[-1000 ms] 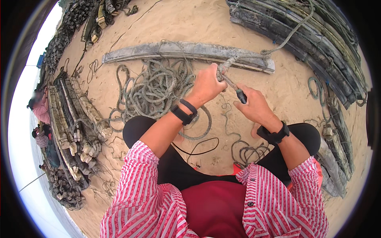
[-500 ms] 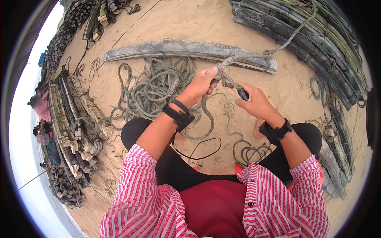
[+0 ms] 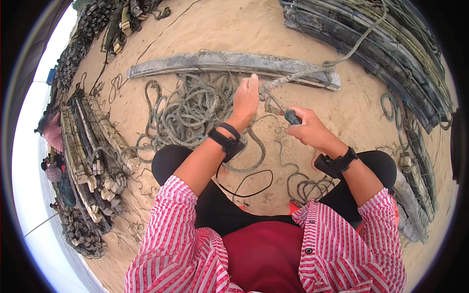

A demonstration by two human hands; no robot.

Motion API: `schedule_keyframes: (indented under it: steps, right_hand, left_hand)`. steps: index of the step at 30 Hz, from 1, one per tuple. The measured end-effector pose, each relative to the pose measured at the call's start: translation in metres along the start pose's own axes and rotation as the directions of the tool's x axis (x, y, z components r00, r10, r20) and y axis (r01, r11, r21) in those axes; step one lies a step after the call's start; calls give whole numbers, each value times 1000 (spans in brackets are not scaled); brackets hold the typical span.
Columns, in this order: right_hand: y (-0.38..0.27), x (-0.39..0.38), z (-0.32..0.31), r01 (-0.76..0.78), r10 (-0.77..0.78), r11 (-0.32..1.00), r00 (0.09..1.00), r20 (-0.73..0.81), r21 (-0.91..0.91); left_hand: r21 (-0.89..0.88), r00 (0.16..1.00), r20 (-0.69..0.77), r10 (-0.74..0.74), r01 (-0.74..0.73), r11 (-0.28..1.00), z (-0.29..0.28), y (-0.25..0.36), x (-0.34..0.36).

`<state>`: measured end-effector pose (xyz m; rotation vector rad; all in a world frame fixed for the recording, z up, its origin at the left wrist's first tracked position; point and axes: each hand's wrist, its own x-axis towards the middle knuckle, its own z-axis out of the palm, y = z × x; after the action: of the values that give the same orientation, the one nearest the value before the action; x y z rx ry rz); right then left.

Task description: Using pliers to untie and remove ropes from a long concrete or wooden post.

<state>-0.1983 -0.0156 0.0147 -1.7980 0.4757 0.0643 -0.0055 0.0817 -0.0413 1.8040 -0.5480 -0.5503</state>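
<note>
A thick grey-green rope (image 3: 298,75) runs from the upper right down to a knotted part (image 3: 265,92) in front of me. At the left of that knot, my left hand (image 3: 245,100) is closed on the rope, thumb upward, its curled fingers partly hidden. My right hand (image 3: 312,128) grips the dark handle of a screwdriver (image 3: 292,116). Its thin metal shaft points up and left to the knot; the tip cannot be made out there. From beneath my left hand a length of rope hangs down into a loop (image 3: 261,151) over the sand.
A tangled rope pile (image 3: 195,110) lies left of my hands. Beyond it stretches a long grey plank-like bundle (image 3: 234,61). Dark bundled strips (image 3: 351,49) fill the upper right, more bundles (image 3: 97,141) the left, near other people (image 3: 51,132). Thin cord (image 3: 312,188) lies by my feet.
My left hand has shifted left and slightly up, off the knot's middle to its side, with the thumb raised. My right hand and the screwdriver have moved slightly left.
</note>
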Motion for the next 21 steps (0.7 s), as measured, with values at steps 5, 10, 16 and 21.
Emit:
schedule_keyframes:
  steps: [5, 10, 16, 21]
  right_hand:
    - [-22, -15, -10, -262, 50, 623, 954, 297, 737]
    - [-36, -23, -21, -324, -76, 312, 929, 363, 893]
    - [-37, -18, -44, -182, -72, 447, 969, 238, 876]
    - [-30, -12, -43, 12, 1, 980, 998, -65, 199]
  left_hand:
    - [-638, 960, 267, -88, 245, 730, 2, 7, 0]
    - [-690, 755, 651, -82, 633, 350, 24, 29, -16]
    - [-576, 852, 522, -39, 386, 721, 19, 62, -1]
    - [-63, 820, 572, 22, 17, 998, -15, 69, 13]
